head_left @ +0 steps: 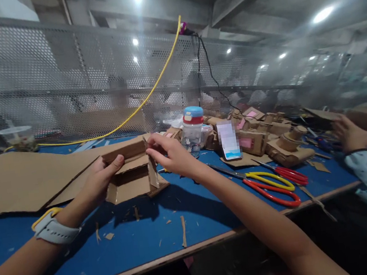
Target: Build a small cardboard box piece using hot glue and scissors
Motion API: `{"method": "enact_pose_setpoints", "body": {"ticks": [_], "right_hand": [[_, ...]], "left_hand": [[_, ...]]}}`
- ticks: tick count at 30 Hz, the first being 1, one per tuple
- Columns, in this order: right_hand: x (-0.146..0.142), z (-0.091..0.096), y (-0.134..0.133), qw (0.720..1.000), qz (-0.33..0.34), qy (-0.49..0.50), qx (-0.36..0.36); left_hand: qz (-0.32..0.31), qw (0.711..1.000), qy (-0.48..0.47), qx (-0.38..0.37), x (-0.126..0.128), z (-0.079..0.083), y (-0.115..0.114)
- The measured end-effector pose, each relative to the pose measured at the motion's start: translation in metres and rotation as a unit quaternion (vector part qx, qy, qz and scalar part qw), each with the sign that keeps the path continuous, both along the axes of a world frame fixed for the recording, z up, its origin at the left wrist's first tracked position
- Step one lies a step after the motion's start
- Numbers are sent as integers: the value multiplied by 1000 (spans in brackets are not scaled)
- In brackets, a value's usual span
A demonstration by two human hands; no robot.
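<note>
A small open cardboard box (131, 188) with an inner divider is held a little above the blue tabletop, tilted toward me. My left hand (102, 173) grips its left side, the thumb lying along the top edge and the other fingers hidden behind. At the box's upper right corner, my right hand (168, 153) pinches the edge of a cardboard flap between thumb and fingers. Behind my left hand lies a large flat cardboard sheet (23, 181). Beneath the box, its shadow and several cardboard scraps (183, 231) show on the blue table (119, 263).
Scissors with red and yellow handles (271, 184) and red-handled scissors (291, 174) lie to the right. A water bottle (192, 131), a lit phone (228, 140) and cardboard pieces (286, 146) stand behind. A co-worker's hand (355, 133) is at far right. A perforated metal screen (61, 81) rises behind.
</note>
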State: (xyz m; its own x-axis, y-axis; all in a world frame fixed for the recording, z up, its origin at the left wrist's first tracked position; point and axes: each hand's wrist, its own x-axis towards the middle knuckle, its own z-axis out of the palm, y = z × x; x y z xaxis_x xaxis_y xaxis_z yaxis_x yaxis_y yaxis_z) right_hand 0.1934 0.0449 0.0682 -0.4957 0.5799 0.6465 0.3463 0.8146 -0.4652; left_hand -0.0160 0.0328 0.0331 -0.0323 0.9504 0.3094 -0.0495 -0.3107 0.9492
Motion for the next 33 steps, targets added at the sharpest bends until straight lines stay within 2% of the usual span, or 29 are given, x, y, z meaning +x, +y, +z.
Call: {"method": "enact_pose_setpoints", "body": {"ticks": [2, 8, 12, 14, 17, 21, 28, 33], "right_hand": [[0, -5, 3, 1000, 18, 0, -13], [5, -20, 2, 998, 17, -5, -52], [9, -20, -2, 994, 42, 47, -94], [9, -19, -2, 990, 31, 80, -115], [6, -20, 0, 977, 21, 124, -173], [4, -28, 7, 954, 56, 167, -244], [7, -34, 11, 955, 95, 180, -214], [3, -35, 9, 961, 90, 196, -170]], "left_hand": [[-7, 1000, 10, -13, -1, -4, 4], [-26, 997, 29, -61, 0, -13, 9], [-23, 995, 43, -84, -4, -14, 12], [-24, 994, 51, -91, -6, -14, 16], [-29, 993, 71, -87, -6, -13, 18], [-19, 994, 74, -80, -3, -13, 16], [-84, 991, 54, -91, -2, -9, 5], [-73, 990, 57, -102, 3, -6, -1]]}}
